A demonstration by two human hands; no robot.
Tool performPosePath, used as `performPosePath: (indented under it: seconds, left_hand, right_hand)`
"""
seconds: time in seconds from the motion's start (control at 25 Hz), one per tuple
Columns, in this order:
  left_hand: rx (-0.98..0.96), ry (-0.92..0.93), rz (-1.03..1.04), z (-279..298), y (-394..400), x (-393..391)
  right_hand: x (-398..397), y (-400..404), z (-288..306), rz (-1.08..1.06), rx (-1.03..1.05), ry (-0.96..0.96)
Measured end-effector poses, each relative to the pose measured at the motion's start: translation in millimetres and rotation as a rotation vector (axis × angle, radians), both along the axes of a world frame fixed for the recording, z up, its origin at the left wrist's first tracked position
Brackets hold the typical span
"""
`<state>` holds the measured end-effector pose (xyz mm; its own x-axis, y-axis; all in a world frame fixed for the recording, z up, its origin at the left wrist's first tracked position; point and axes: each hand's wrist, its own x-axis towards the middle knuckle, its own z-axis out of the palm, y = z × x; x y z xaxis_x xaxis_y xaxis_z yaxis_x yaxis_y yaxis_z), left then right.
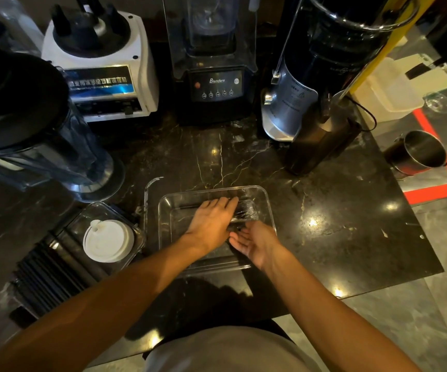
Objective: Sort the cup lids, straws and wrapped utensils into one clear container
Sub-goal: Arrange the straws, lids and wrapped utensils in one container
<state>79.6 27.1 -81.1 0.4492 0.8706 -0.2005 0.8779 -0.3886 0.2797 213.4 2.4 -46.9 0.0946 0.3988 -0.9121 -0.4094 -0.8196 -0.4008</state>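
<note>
Landmark: clear container (266,208), near the front edge of the dark marble counter (337,210).
Done so far: wrapped utensils (246,210) lie inside the container along its far side.
Left hand (211,224): palm down inside the container, fingers flat and extended, pressing on the wrapped utensils; not curled around anything.
Right hand (257,242): over the container's near right corner, palm up, fingers loosely spread, apparently empty, though glare makes this hard to confirm.
Left to do, lids: white cup lids (108,240) stacked in a smaller clear tub (136,234) just left of the container.
Left to do, straws: black straws (48,267) in a row farther left of the container.
Progress: judged roughly a third done.
Surroundings: two blenders (211,63) and a juicer (297,89) behind the container; a steel cup (420,154) well right of it, on a red-taped floor area.
</note>
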Motion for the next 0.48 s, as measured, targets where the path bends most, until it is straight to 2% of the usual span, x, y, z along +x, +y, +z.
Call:
performPosePath:
  seconds: [0.12,0.16,0.24,0.28,0.36,0.4,0.48]
  left_hand:
    - [0.061,-0.063,0.018,9,-17,-12]
    - [0.056,-0.109,0.074,12,-23,-19]
    - [-0.005,-0.312,0.337,17,-37,-32]
    - [-0.109,-0.441,0.525,19,-43,-36]
    - [-0.463,-0.720,0.894,24,-48,-35]
    - [-0.632,-0.834,1.019,25,-49,-30]
    - [-0.739,-0.899,1.100,20,-47,-18]
  right_hand:
    - [0,-1,-3,-0.028,0.007,0.042]
    - [0,-2,-4,-0.030,0.006,0.051]
    - [1,-2,-5,-0.049,0.004,0.064]
    - [2,-2,-4,-0.070,-0.001,0.076]
    - [2,-2,-4,-0.099,-0.016,0.098]
    - [1,-3,-3,-0.103,-0.019,0.108]
    - [-3,-5,-3,-0.100,-0.013,0.116]
